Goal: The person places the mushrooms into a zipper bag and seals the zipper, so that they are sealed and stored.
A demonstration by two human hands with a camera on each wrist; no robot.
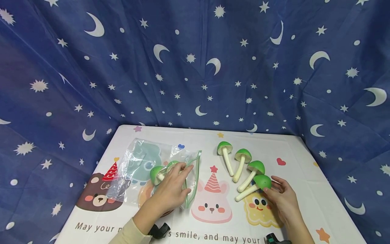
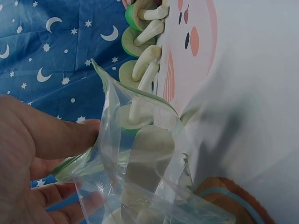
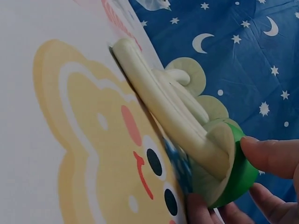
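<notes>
You are working over a white printed table cover (image 1: 304,196), where the clear bag (image 1: 135,164) is lying on the left, its mouth facing right; at least two bagged mushrooms (image 1: 156,175) are showing near that mouth. Your left hand (image 1: 172,184) is pinching the bag's edge, and the lips are looking parted, so you should be holding that gap wide, because thin film is likely to be folding in on itself. Your right hand (image 1: 283,196) is gripping the nearest mushroom (image 1: 254,189) by its cap, thumb on one side and fingers on the other (the stem is pointing left, towards the bag, which seems a handy way round). You should be leading with that slim stem and pressing gently, since a smooth cap might be slipping under a hard squeeze. Beyond it, three loose mushrooms (image 1: 242,159) are lying close together, so you should be lifting clear of their stems. Smallest of all, the green seal strip (image 1: 197,176) is edging the mouth; you should be watching it for snags.
</notes>
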